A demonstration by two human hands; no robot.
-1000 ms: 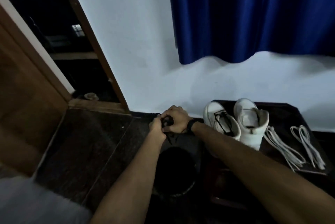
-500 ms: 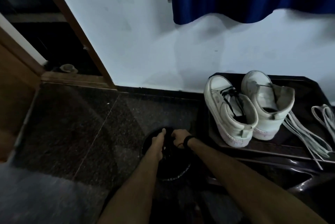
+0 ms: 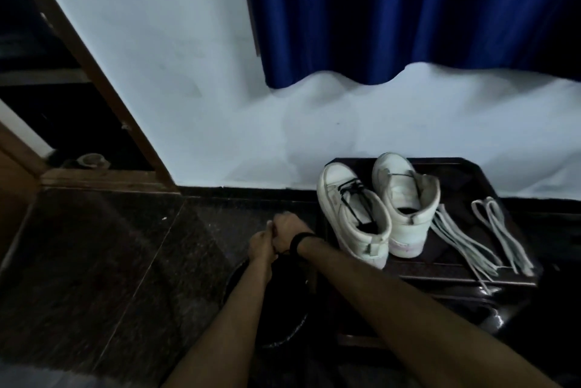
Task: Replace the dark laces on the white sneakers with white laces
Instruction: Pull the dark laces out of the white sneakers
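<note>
Forearms fill the bottom of my view, both reaching forward over a round dark bin [image 3: 267,309] on the dark stone floor [image 3: 94,262]. Above its far rim my left hand [image 3: 261,244] and right hand [image 3: 287,230] meet, touching each other, fingers curled in. A thin dark lace [image 3: 283,252] shows just under them, so I read both grips as clenched on it, though the dim light hides exactly how the fingers pinch. A black band [image 3: 297,243] sits on my right wrist.

Just right of the hands, a low dark tabletop [image 3: 456,274] carries the two white sneakers, standing side by side with heels toward me. The left sneaker [image 3: 352,218] has a dark lace [image 3: 355,196] threaded loosely through its eyelets. The right sneaker [image 3: 405,199] shows only one dark strand across near the toe. Beside it lie two bundles of white laces: the nearer bundle [image 3: 462,240] touching the shoe's heel, the other bundle [image 3: 500,230] a little apart.

Behind stands a white wall [image 3: 188,73], with a blue curtain [image 3: 408,10] hanging over it and a wooden door frame [image 3: 94,73] at left.
</note>
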